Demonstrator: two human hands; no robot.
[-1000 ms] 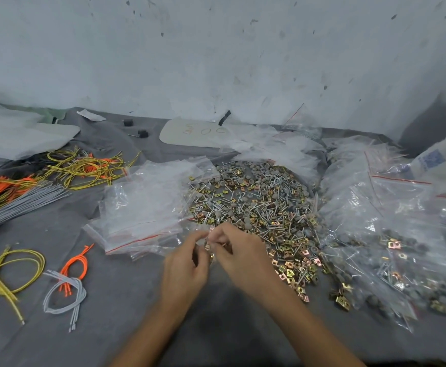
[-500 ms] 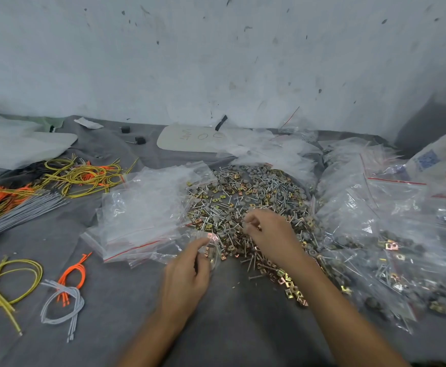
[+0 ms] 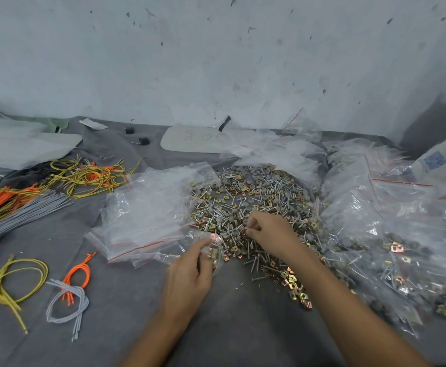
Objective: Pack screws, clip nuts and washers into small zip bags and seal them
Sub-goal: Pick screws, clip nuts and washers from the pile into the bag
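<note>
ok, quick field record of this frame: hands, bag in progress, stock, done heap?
left hand: grips small zip bag, a few gold clip nuts inside
right hand: fingers curled into loose hardware pile; any held piece can't be made out
empty bags: stack left of the pile
filled bags: heap right of the pile
cords: yellow, orange and grey bundles, far left
surface: grey cloth
</note>
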